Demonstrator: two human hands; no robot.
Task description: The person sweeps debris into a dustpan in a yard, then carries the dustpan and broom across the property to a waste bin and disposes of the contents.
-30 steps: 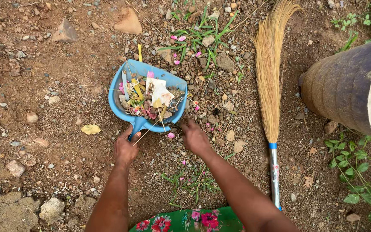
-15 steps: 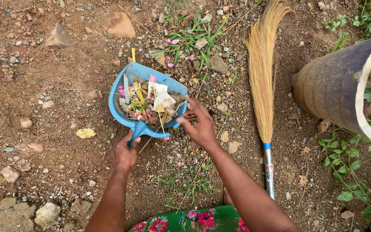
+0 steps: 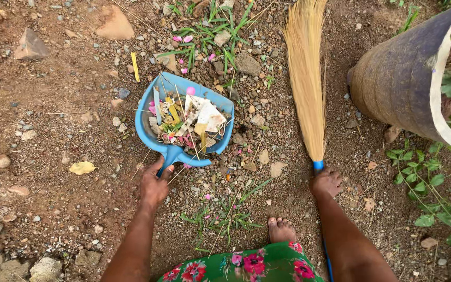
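The left hand is gripping the handle of a blue dustpan, fingers clenched around it, and the pan is resting on the bare dirt ground with its mouth pointing away from the person. It is holding a heap of litter: scraps of white paper, yellow strips, thin sticks and pink petals. The right hand is closing on the handle of a straw broom just below the blue collar where the bristles begin, fingers wrapped around the shaft; the bristles are lying flat on the ground, fanning away towards the top of the view. A few pink petals are lying loose on the gravel between the pan and a tuft of grass, near a bare foot. To do this well, the left hand should be keeping the pan level and pressed to the soil so that the light paper is not sliding out, while the right is taking the broom firmly near the collar for control. A large dark pot with green plants is leaning beside the broom on the right, close enough to be catching a careless swing.
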